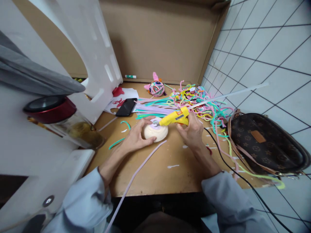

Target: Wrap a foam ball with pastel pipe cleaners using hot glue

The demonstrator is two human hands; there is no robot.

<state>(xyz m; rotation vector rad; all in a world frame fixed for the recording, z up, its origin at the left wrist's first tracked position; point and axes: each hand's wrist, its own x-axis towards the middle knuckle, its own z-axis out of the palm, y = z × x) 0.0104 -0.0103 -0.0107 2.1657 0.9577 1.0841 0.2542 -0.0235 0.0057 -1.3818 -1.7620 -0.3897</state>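
At a tan tabletop point(155, 178), the left hand point(136, 135) is gripping a round cream ball point(156, 134), lilac-topped, its visible sides bare. The right hand point(193, 130) is clutching a yellow plastic glue gun point(173, 117).

Brown table point(150, 174) carrying pipe cleaners point(155, 108), phone point(126, 107), handbag point(267, 142).

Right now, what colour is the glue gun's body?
Yellow, best seen in the head view.
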